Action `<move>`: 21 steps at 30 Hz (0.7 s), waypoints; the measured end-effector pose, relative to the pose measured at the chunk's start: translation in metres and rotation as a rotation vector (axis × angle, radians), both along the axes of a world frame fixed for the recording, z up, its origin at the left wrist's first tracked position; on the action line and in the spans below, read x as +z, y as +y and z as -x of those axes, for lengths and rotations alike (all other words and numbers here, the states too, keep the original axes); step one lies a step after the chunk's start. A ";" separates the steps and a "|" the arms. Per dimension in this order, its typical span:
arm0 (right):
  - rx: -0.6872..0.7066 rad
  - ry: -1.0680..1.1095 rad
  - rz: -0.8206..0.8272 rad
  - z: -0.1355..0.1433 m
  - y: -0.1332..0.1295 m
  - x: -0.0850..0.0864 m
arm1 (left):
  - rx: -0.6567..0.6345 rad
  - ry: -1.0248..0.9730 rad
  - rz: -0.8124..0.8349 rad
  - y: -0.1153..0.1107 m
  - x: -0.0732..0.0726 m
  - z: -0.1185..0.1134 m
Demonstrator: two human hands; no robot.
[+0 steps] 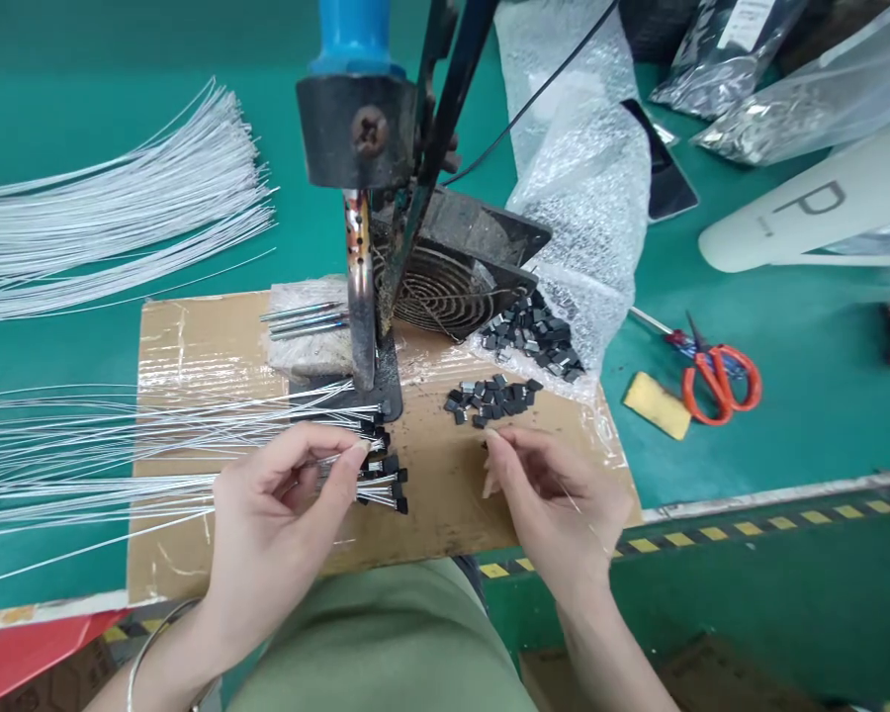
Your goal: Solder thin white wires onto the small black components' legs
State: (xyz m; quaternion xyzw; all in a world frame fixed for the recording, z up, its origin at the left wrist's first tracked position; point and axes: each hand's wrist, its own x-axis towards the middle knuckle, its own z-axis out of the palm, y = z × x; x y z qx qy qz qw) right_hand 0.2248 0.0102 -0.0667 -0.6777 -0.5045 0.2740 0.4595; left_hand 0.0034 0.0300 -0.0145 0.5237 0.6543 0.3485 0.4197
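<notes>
My left hand (289, 504) is closed in a pinch, thumb against forefinger, on a thin white wire (330, 461) among the wire ends at the middle of the cardboard. Beside its fingertips lie several white wires (185, 483) with small black connectors (392, 463) on their ends. To the right, my right hand (556, 494) is also pinched shut. A dark bit, which looks like a small black connector, shows at its fingertips, mostly hidden by them. Just beyond that hand is a small heap of loose black connectors (493, 398).
A blue-topped hot-air nozzle (361, 287) hangs over the cardboard (445, 504), before a black fan (452, 287). More connectors (538, 336) spill from bubble wrap (585, 188). Orange-handled scissors (721, 386), a yellow sponge (657, 405) and a white cup (808, 208) lie right; a wire bundle (119, 218) lies left.
</notes>
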 end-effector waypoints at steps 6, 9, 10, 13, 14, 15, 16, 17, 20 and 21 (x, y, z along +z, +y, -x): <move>0.043 0.436 0.009 0.025 0.008 0.018 | -0.026 -0.003 0.014 0.001 0.003 0.001; 0.066 0.539 0.032 0.036 0.013 0.023 | -0.034 0.015 -0.004 0.001 0.004 0.003; 0.078 0.561 0.035 0.039 0.014 0.024 | -0.033 0.015 -0.013 0.001 0.004 0.003; 0.101 0.605 0.040 0.045 0.018 0.026 | -0.029 0.007 -0.036 0.002 0.005 0.003; 0.107 0.617 0.043 0.046 0.019 0.027 | -0.028 0.008 -0.039 0.002 0.005 0.004; 0.113 0.628 0.045 0.046 0.019 0.028 | -0.026 0.011 -0.039 0.002 0.005 0.004; 0.122 0.637 0.048 0.047 0.020 0.029 | -0.024 0.016 -0.036 0.002 0.005 0.004; 0.131 0.644 0.052 0.047 0.020 0.030 | -0.025 0.023 -0.029 0.002 0.005 0.004; 0.161 0.656 0.067 0.047 0.020 0.031 | -0.030 0.034 -0.008 0.001 0.005 0.004; 0.172 0.660 0.070 0.047 0.021 0.031 | -0.031 0.035 -0.002 0.001 0.006 0.004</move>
